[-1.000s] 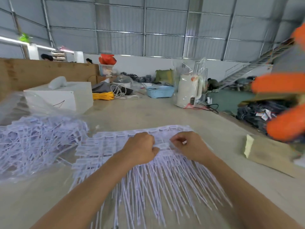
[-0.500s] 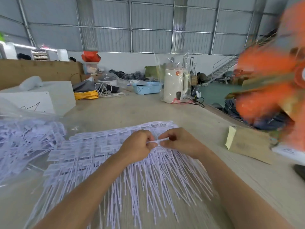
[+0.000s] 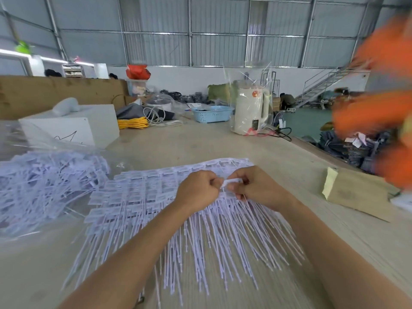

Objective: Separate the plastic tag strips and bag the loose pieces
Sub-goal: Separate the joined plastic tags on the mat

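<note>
A wide fan of joined white plastic tag strips (image 3: pixel 142 197) lies on the table in front of me, heads away from me, thin tails pointing toward me. My left hand (image 3: pixel 198 190) and my right hand (image 3: pixel 256 188) meet above its far middle. Both pinch one small white tag piece (image 3: pixel 233 181) between thumb and fingers, lifted slightly off the fan. To the left, a clear plastic bag (image 3: pixel 73 143) holds a heap of loose tag pieces (image 3: pixel 44 181).
A white box (image 3: pixel 89 126) stands behind the bag. Further back are a yellow cord, a blue basket (image 3: pixel 211 113) and a wrapped white kettle (image 3: pixel 249 112). A brown paper packet (image 3: pixel 354 192) lies at right. A blurred orange object (image 3: pixel 379 103) fills the right edge.
My hands have lifted a tag piece off the fan and now pinch it between them. The camera view shifted; the orange object at right moved and blurred.
</note>
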